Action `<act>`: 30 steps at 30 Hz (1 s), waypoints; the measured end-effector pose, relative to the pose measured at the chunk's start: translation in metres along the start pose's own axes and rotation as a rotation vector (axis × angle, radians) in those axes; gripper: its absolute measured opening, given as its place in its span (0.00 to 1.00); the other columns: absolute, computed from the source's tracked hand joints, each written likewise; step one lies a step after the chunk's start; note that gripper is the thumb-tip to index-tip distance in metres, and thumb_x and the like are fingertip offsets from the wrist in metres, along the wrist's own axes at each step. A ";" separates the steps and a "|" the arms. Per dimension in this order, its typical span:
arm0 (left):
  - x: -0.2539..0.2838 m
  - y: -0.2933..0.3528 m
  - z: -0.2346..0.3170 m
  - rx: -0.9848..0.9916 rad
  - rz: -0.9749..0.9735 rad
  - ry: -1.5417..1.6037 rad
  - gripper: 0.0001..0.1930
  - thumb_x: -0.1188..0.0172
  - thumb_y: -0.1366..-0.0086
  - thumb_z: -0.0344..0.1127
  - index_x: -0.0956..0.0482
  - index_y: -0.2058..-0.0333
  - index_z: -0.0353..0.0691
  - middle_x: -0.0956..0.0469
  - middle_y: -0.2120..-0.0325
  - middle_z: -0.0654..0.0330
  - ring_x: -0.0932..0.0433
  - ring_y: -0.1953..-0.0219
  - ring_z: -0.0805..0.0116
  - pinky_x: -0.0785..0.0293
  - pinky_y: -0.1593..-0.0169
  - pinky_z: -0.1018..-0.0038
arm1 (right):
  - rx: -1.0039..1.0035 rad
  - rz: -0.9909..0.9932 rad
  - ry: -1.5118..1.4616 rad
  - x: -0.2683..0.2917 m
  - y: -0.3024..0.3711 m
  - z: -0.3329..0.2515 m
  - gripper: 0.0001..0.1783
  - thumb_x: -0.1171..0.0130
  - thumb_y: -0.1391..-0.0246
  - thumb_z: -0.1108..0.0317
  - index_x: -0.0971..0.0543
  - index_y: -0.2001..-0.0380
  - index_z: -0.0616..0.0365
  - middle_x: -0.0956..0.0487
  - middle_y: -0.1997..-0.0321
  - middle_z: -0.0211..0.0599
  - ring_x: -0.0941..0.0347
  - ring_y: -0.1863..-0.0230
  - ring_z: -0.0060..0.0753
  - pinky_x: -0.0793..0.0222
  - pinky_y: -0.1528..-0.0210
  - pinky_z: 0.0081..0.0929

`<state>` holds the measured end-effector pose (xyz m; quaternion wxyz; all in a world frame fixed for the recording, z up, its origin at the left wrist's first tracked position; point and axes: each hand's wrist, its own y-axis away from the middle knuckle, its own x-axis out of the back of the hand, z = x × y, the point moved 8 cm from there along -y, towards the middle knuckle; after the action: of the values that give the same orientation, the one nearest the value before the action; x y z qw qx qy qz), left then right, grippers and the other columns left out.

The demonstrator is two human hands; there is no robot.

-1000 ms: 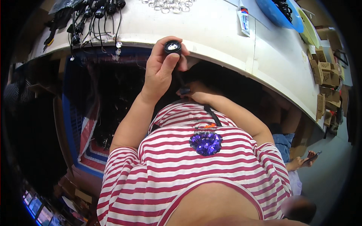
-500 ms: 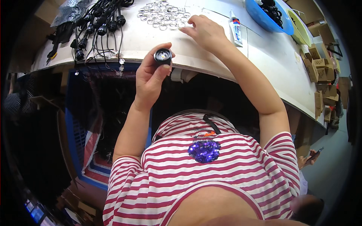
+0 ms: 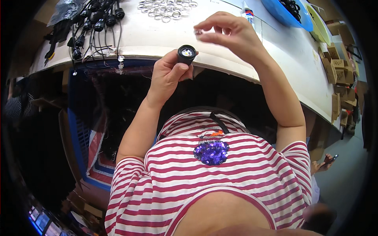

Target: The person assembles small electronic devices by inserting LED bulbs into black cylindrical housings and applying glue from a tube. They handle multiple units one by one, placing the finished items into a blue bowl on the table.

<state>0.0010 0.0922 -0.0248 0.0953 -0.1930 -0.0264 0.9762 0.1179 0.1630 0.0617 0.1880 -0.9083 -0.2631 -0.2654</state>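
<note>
Wrapping its fingers around a short black cylinder, the left hand has a firm grip just off the near edge of the white bench, with the cylinder's round mouth facing up toward the camera and a pale disc showing inside. Above and to the right, over the bench, the right hand pinches a small clear piece between thumb and fingertips; its exact shape is too blurred to tell. The piece is near the cylinder but apart from it. Farther back on the bench lies a loose spread of clear rings; to their left are black sockets with trailing cables. A white tube with blue and red markings lies behind the right hand, and beyond it a blue bowl holds black rings.
</note>
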 end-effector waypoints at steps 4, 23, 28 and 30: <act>-0.016 -0.007 -0.003 -0.018 -0.020 -0.025 0.24 0.39 0.47 0.53 0.26 0.62 0.37 0.32 0.83 0.66 0.38 0.80 0.81 0.45 0.76 0.85 | 0.078 -0.053 -0.133 -0.001 0.024 -0.015 0.12 0.35 0.59 0.68 0.18 0.67 0.52 0.24 0.69 0.24 0.36 0.72 0.14 0.45 0.73 0.14; -0.030 -0.007 -0.001 0.010 -0.058 -0.073 0.15 0.41 0.51 0.32 0.25 0.64 0.30 0.29 0.82 0.64 0.33 0.80 0.79 0.42 0.76 0.84 | -0.119 0.583 0.687 0.224 0.020 0.089 0.14 0.41 0.54 0.67 0.22 0.61 0.55 0.21 0.64 0.37 0.25 0.66 0.29 0.31 0.62 0.22; -0.031 -0.008 -0.003 0.027 -0.061 -0.077 0.17 0.39 0.51 0.36 0.25 0.64 0.31 0.29 0.82 0.64 0.34 0.80 0.79 0.44 0.76 0.84 | -0.575 0.217 0.836 0.270 0.006 0.188 0.23 0.39 0.59 0.63 0.25 0.55 0.53 0.23 0.59 0.39 0.25 0.64 0.33 0.31 0.59 0.28; -0.030 -0.005 -0.001 0.020 -0.057 -0.084 0.17 0.39 0.51 0.36 0.25 0.64 0.31 0.29 0.82 0.64 0.34 0.80 0.79 0.44 0.77 0.84 | -0.614 0.119 0.828 0.266 -0.003 0.195 0.20 0.38 0.62 0.61 0.21 0.61 0.52 0.22 0.62 0.39 0.25 0.62 0.35 0.31 0.57 0.31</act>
<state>0.0292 0.0915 -0.0148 0.1238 -0.1502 -0.0261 0.9805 0.3824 0.3594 0.0632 0.0162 -0.7538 -0.0245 -0.6565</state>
